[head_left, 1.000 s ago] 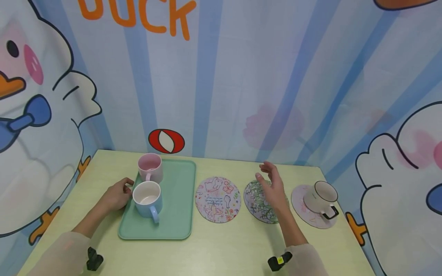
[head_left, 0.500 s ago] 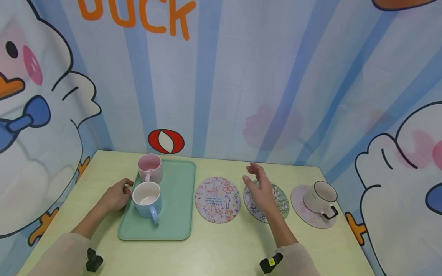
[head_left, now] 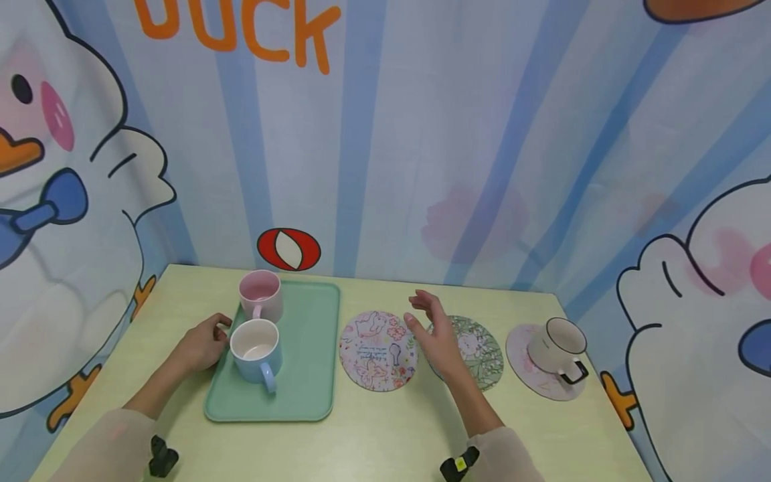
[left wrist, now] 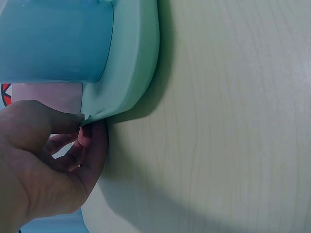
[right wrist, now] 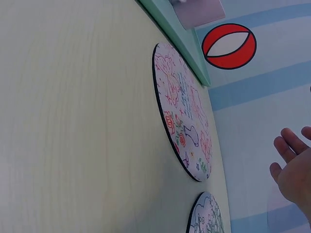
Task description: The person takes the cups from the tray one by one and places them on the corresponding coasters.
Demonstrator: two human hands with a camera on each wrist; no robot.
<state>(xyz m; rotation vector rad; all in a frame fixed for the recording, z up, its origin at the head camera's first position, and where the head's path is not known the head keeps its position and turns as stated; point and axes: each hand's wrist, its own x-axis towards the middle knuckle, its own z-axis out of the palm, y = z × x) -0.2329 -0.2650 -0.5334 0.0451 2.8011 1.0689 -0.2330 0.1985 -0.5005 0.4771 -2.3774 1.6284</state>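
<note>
My left hand (head_left: pixel 205 343) is at the left edge of a green tray (head_left: pixel 310 348); in the left wrist view its thumb and fingers pinch the tray's rim. On that tray stand a pink mug (head_left: pixel 271 300) at the back and a light blue mug (head_left: pixel 255 361) in front of it. My right hand (head_left: pixel 438 338) hovers with relaxed fingers, holding nothing. It overlaps the left part of a green-patterned round coaster (head_left: pixel 478 348) in the head view. Left of the hand lies a pink floral coaster (head_left: pixel 378 355).
A white mug (head_left: pixel 557 345) with a black-trimmed handle stands on a pink coaster (head_left: pixel 530 381) at the right. The pale wooden table (head_left: pixel 385 442) ends at a striped cartoon curtain (head_left: pixel 397 167) along its back edge.
My right hand has moved left, from over the green-patterned coaster toward the pink floral one. The left hand keeps its place at the tray's edge.
</note>
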